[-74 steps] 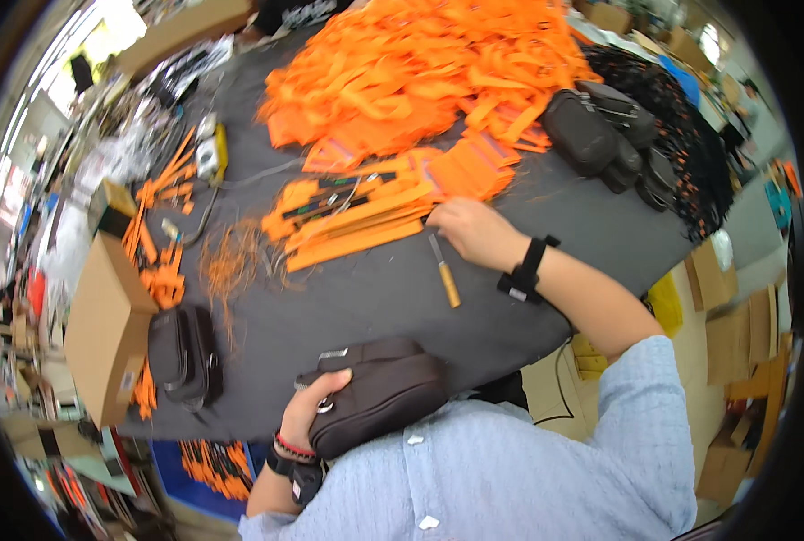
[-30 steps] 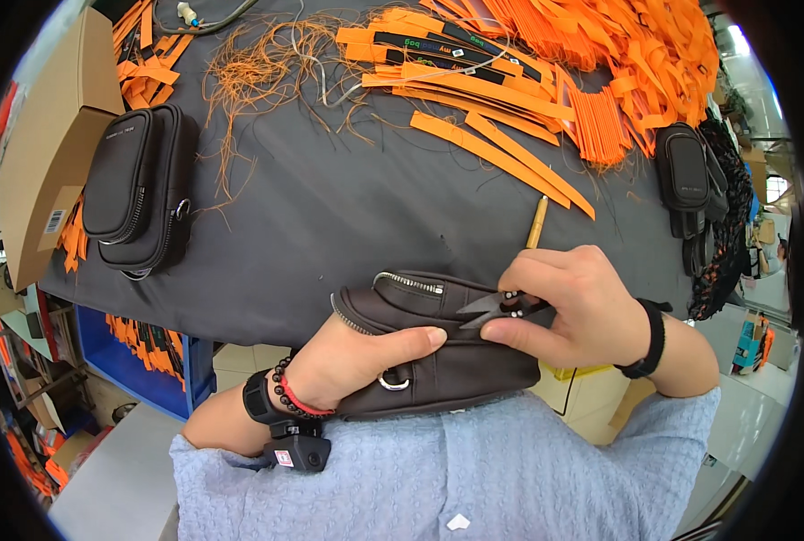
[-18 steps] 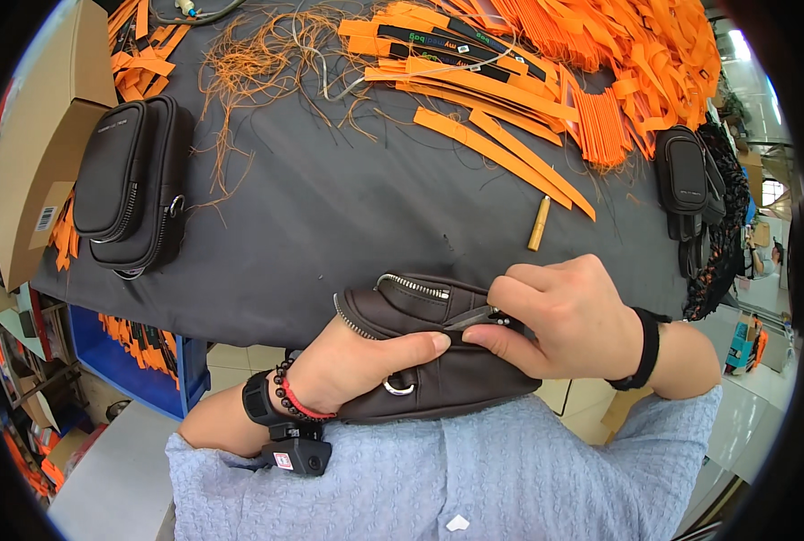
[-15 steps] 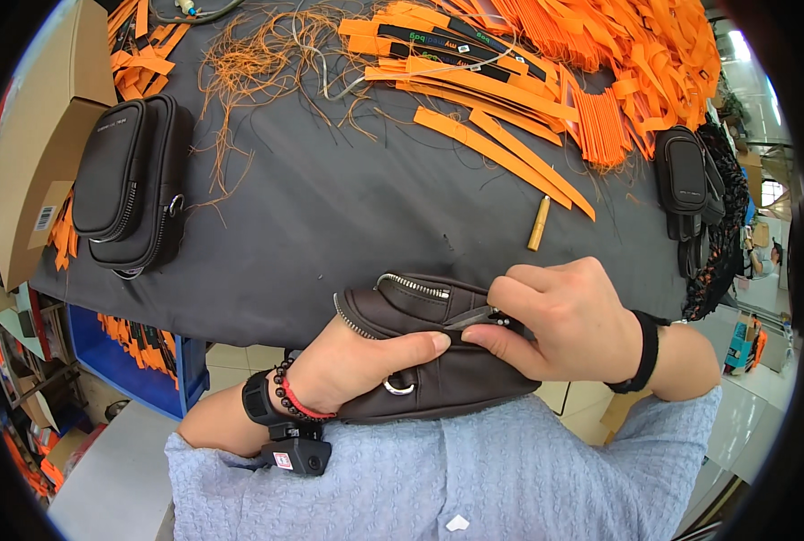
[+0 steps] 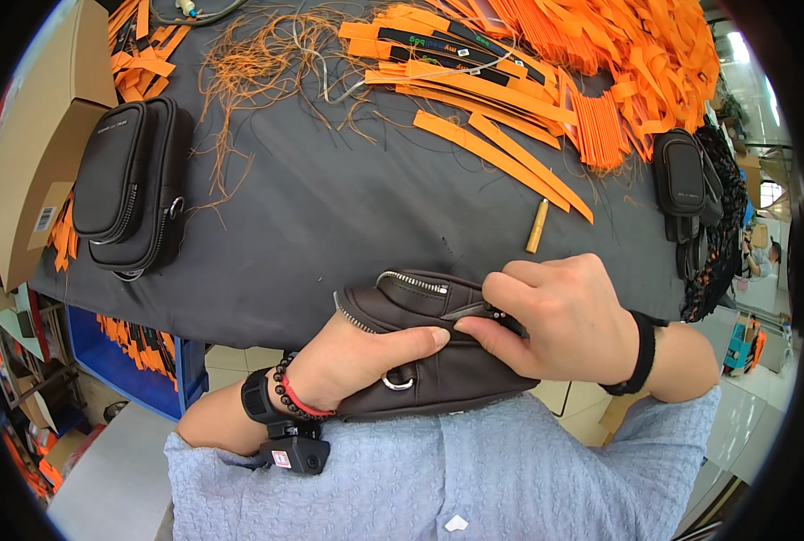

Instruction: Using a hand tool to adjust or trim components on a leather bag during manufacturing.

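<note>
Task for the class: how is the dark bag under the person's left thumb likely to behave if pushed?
The dark bag would probably give slightly yet keep its shape, since its sides look plump. Its smooth surface might be somewhat slippery. The silver ring would likely swing, as it looks loosely looped on.

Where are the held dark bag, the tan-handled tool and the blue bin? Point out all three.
Held dark bag [image 5: 468, 371], head view: on its smooth side panel.
Tan-handled tool [image 5: 537, 227], head view: on the middle of its handle.
Blue bin [image 5: 193, 371], head view: on its wall at the picture's right.
</note>
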A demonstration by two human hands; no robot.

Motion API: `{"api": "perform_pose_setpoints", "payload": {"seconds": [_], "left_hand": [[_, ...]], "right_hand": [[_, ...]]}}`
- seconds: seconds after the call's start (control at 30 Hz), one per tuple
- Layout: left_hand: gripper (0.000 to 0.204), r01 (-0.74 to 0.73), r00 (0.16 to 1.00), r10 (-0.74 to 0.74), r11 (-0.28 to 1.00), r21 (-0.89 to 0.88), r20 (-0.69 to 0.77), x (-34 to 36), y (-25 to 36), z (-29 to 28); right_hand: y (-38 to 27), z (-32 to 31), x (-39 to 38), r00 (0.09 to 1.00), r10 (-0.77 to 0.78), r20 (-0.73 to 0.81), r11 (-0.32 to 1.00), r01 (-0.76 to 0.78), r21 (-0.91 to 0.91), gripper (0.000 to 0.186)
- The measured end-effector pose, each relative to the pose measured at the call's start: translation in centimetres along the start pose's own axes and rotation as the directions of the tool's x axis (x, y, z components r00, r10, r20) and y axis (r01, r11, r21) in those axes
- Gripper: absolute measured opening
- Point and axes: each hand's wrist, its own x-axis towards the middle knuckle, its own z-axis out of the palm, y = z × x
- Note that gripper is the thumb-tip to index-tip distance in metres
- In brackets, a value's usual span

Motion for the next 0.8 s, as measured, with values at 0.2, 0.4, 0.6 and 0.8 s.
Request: {"api": "perform_pose_setpoints", "payload": {"seconds": [0.2, 0.4, 0.6, 0.8], "left_hand": [[0.036, -0.029, 0.997, 0.028, 1.000, 0.011, 0.069, -0.1, 0.1, -0.1], [0.050, -0.212, 0.947, 0.146, 0.954, 0.212, 0.287, -0.1, 3.8, 0.7], [0.053, -0.255, 0.829, -0.077, 0.829, 0.498, 0.553, 0.7, 10.4, 1.3], [0.041, -0.096, 0.929, -0.345, 0.120, 0.988, 0.132, 1.2, 15.8, 3.9]], "right_hand": [[1.0, 1.2, -0.2, 0.985, 0.167, -0.048, 0.917, -0.137, 0.374, 0.033], [3.6, 0.0, 1.4, 0.959, 0.089, 0.269, 0.566, -0.271, 0.779, 0.065], [2.9, -2.7, 2.7, 0.984, -0.137, 0.111, 0.512, -0.026, 0.859, 0.056], [3.1, 0.4, 1.4, 0.995, 0.094, -0.026, 0.661, -0.043, 0.749, 0.028]]}}
